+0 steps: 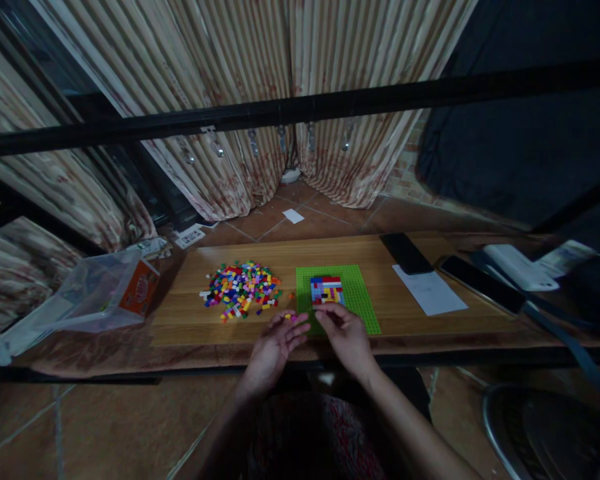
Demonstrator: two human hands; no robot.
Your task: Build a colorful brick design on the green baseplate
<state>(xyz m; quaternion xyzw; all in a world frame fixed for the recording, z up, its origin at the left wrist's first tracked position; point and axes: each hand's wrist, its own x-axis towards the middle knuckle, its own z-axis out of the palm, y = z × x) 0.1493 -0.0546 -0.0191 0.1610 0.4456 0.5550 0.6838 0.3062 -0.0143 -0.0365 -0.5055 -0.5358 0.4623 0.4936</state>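
Observation:
My left hand [275, 340] is palm up near the table's front edge, fingers loosely stretched, with a few small toy bricks [293, 318] in pink and yellow on them. Beside it my right hand [347, 333] reaches over the green baseplate [363, 300], thumb and fingertips pinched together. Whatever is between those fingertips is too small to make out. On the baseplate sits a multicoloured patch of bricks [325, 288] in red, blue, yellow and white, its near edge partly covered by my right fingers. A loose pile of mixed bricks [243, 287] lies to the left.
Left of the wooden board [180, 313] stands a clear plastic box [100, 293] with an orange label. On the right lie a dark phone [407, 253], a white paper sheet [430, 293], another phone [483, 285] and a white device [520, 267]. A black bar [280, 109] crosses beyond.

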